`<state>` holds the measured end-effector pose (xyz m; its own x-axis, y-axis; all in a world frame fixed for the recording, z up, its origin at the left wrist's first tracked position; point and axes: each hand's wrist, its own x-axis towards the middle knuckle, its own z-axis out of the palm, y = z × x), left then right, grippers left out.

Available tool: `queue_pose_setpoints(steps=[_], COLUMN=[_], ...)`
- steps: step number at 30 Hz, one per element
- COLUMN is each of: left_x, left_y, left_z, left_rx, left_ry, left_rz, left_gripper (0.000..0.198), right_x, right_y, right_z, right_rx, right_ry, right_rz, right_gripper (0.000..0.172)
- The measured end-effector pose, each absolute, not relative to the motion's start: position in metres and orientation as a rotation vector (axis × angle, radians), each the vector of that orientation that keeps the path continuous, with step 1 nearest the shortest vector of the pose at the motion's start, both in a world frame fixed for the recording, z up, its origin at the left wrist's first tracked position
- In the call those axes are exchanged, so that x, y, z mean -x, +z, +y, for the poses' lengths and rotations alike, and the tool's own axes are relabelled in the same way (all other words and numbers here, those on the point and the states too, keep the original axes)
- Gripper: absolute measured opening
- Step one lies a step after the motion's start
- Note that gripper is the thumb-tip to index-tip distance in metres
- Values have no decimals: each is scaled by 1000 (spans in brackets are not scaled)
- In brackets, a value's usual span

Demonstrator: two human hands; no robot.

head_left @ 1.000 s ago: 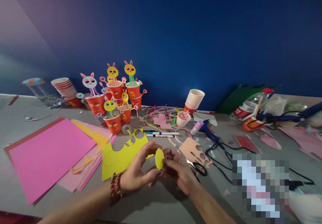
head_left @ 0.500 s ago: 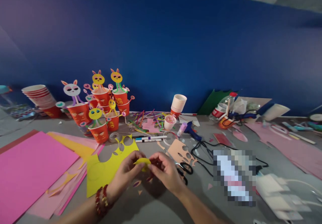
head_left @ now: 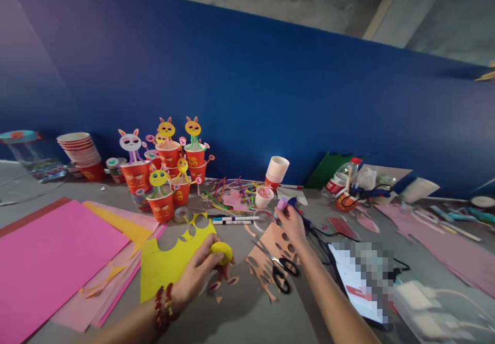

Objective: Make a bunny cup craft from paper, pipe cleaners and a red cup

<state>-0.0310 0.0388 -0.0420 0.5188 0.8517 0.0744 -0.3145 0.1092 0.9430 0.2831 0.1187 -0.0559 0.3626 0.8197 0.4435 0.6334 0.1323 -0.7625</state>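
Observation:
Between the thumb and fingers of my left hand (head_left: 207, 261) is a yellow paper disc (head_left: 223, 252). Farther forward and right, my right hand (head_left: 293, 225) has its fingers closed round a purple-capped glue stick (head_left: 281, 205). Two small paper eye pieces (head_left: 215, 285) lie on the table just below my left hand. Black-handled scissors (head_left: 285, 272) rest partly across a peach paper sheet (head_left: 266, 243) with holes cut in it. A yellow sheet (head_left: 170, 261) with round cut-outs lies under and left of my left hand.
Red cups with paper animal faces (head_left: 160, 205) stand at the back left. Pink sheets (head_left: 58, 261) cover the left side. Two markers (head_left: 235, 220), a small scrap cup (head_left: 264, 197) and a blue glue gun (head_left: 303, 212) lie ahead. A tablet (head_left: 358, 287), cables and white adapters (head_left: 417, 297) are right.
My right hand has left the yellow disc, reached forward and right, and taken hold of the glue stick. My left hand keeps the disc. The view has shifted slightly left and up.

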Motion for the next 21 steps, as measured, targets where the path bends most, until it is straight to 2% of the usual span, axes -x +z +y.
queue_pose_setpoints(steps=[5,8,10,12,14,18,21], left_x=[38,45,48,48,45,39,40], left_y=[-41,-36,-29,-22,-16,-13,-6], left_z=[43,46,45,44,42,39,34], left_rx=[-1724,-2203,-2508,-2771,-2936,-3038,-3005], left_ry=[995,1076,1128,1029,880,509,362], left_rz=[704,623,602,652,693,798,734], left_gripper=[18,20,20,11,12,18,15], right_x=[-259,-238,-222,-206,-192,-175,-171], right_y=[-33,-18,-12,-6,-1,10,12], right_z=[97,71,55,42,32,24,22], right_rx=[1486,1390,1322,1310,1347,1412,1365], right_ry=[160,290,464,597,664,630,534], right_rz=[-1590,-1822,-2024,-2153,-2231,-2352,-2499], right_gripper=[32,25,28,22,16,31,46])
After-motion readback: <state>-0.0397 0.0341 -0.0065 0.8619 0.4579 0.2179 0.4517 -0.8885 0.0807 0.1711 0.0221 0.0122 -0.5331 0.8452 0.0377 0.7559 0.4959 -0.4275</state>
